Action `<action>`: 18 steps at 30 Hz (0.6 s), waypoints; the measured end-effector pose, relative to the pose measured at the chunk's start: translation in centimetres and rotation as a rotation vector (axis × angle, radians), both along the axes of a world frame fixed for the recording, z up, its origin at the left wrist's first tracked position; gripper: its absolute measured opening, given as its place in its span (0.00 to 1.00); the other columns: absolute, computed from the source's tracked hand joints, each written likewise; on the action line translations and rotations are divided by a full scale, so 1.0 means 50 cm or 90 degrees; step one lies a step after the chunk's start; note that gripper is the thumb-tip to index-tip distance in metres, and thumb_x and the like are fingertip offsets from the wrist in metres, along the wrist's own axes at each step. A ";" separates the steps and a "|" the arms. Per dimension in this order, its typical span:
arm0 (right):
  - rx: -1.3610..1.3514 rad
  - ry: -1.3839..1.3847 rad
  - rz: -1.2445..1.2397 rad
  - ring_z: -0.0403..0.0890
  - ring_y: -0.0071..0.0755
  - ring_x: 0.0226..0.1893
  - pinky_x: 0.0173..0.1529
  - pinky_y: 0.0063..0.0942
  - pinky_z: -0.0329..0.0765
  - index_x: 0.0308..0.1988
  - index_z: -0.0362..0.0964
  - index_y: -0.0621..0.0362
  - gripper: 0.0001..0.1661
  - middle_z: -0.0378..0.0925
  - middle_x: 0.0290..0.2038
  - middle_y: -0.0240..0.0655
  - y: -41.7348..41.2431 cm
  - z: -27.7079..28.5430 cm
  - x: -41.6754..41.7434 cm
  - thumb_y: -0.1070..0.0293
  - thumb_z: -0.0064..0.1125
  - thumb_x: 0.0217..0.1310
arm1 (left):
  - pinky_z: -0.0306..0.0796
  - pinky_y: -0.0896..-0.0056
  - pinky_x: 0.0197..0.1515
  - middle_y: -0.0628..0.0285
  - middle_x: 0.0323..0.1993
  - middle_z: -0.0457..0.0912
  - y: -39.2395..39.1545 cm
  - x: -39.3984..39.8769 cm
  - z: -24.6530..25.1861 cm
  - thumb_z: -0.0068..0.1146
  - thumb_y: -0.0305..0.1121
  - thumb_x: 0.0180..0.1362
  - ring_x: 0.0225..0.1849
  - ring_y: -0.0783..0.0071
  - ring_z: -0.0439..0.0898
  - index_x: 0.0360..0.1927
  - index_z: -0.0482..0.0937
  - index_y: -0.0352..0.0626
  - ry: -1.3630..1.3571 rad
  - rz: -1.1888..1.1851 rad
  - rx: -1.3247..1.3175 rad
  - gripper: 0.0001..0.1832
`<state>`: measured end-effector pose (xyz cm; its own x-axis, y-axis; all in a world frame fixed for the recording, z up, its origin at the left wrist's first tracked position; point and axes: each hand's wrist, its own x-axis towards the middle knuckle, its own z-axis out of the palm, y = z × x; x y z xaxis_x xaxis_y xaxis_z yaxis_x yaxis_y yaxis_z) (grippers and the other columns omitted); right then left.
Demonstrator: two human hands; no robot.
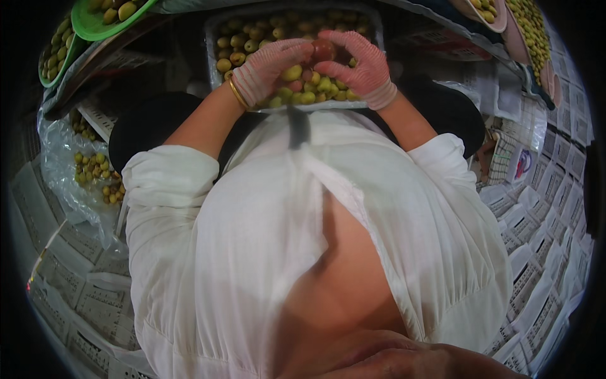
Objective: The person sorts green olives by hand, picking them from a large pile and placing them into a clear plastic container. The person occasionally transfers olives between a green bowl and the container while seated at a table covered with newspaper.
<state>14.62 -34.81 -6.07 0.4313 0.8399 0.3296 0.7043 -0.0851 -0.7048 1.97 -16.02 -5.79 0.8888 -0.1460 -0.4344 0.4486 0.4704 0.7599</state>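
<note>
Both of my hands wear pink-striped knit gloves and meet above a clear-lined tray in front of my lap. A reddish-brown round fruit sits between the thumb and forefinger of my right hand; the left thumb tip touches its other side. Under the thumb of my left hand, a yellow-green jujube-like fruit rests against the curled fingers. Browner fruits fill the tray's far part, and greener fruits lie at its near side. My hands hide the fruit beneath them.
A green basin of fruit stands at the upper left. On the left, more fruit lies by clear plastic sheeting. Fruit-filled pink containers are at the upper right. Slatted plastic crates surround me.
</note>
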 end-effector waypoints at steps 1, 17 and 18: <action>-0.011 0.019 0.003 0.82 0.35 0.42 0.49 0.25 0.79 0.57 0.76 0.55 0.30 0.81 0.45 0.37 -0.001 -0.002 0.001 0.58 0.73 0.56 | 0.72 0.80 0.33 0.69 0.43 0.79 0.001 0.000 -0.003 0.56 0.50 0.66 0.38 0.81 0.76 0.57 0.78 0.44 0.004 0.003 -0.016 0.24; 0.036 0.575 0.095 0.80 0.27 0.51 0.55 0.25 0.79 0.64 0.69 0.58 0.31 0.79 0.53 0.35 -0.012 -0.016 -0.005 0.74 0.66 0.62 | 0.73 0.80 0.28 0.66 0.37 0.77 -0.005 0.009 -0.013 0.70 0.45 0.58 0.34 0.81 0.76 0.56 0.75 0.44 -0.077 0.037 0.040 0.27; 0.046 0.582 0.102 0.80 0.27 0.51 0.56 0.25 0.79 0.64 0.69 0.58 0.31 0.79 0.53 0.35 -0.011 -0.019 -0.006 0.75 0.66 0.62 | 0.73 0.80 0.29 0.66 0.37 0.77 -0.006 0.009 -0.016 0.70 0.44 0.58 0.33 0.81 0.76 0.56 0.75 0.45 -0.082 0.040 0.054 0.27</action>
